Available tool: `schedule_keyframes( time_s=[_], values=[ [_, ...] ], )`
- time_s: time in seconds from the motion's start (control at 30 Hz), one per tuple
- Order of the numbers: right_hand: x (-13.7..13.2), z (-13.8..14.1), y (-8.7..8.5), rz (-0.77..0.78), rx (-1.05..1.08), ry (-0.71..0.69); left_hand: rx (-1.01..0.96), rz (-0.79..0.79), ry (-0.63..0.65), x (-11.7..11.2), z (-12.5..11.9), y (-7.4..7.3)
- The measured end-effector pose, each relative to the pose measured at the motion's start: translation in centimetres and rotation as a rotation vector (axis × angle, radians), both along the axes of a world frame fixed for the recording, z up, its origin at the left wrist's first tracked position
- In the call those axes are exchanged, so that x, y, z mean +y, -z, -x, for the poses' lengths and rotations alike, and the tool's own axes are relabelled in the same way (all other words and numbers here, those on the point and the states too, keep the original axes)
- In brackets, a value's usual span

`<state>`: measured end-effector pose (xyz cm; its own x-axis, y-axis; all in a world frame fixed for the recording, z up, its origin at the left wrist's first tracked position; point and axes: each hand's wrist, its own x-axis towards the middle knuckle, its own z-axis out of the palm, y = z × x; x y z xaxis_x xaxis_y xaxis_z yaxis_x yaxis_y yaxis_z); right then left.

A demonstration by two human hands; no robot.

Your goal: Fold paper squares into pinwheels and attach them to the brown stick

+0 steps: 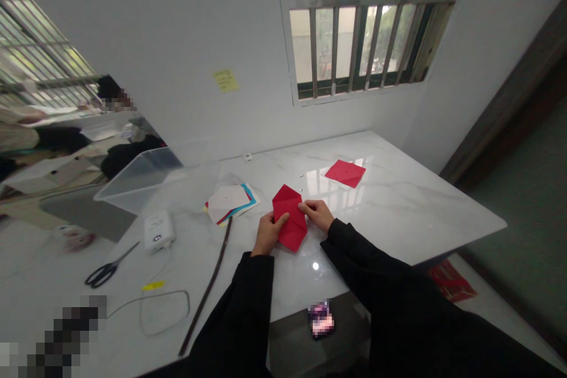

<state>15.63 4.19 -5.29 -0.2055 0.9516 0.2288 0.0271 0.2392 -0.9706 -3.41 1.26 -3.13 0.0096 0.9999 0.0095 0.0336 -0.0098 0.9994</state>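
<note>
A red paper envelope [290,231] with folded flaps is held between my two hands, a little above the white marbled table [390,218]. My left hand [268,233] grips its left side, the thumb lying across the front. At the right edge, my right hand [318,214] pinches the paper between thumb and fingers. To the left lies a stack of paper pieces [227,201], white on top with blue and red edges below. A red folded paper [346,172] rests on a white one at the back right.
A clear plastic bin [137,180], white power bank [158,230] with cable, scissors [106,271] and dark thin stick [212,280] are on the left. Two tiny pieces [301,183] lie behind the envelope. A barred window [354,23] is above. Another person [113,94] is at far left.
</note>
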Motion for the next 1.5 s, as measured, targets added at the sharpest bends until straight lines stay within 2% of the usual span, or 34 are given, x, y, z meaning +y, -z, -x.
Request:
schedule_keyframes(
  time_s=[0.23,0.47,0.67,0.97,1.2,1.33,1.5],
  values=[
    [0.0,0.1,0.5,-0.055,-0.079,-0.025,-0.015,-0.018,-0.06,0.1,0.0,0.1],
    [-0.4,0.3,0.2,0.018,-0.036,-0.099,-0.019,-0.002,0.016,-0.4,-0.4,-0.3],
    [-0.1,0.5,1.0,0.024,-0.021,-0.083,0.002,-0.016,0.03,-0.6,-0.7,-0.5],
    [0.2,0.4,0.9,0.037,-0.02,0.001,-0.043,-0.043,0.063,-0.4,-0.5,-0.6],
    [0.3,0.3,1.2,0.071,0.01,-0.03,-0.054,-0.043,0.071,-0.3,-0.3,-0.1],
    [0.5,0.2,1.3,0.129,0.091,-0.035,-0.039,-0.062,0.077,0.0,-0.4,0.1],
    [1.1,0.1,1.1,0.269,0.344,0.092,0.009,-0.161,-0.013,0.2,-0.5,0.5]
  ],
)
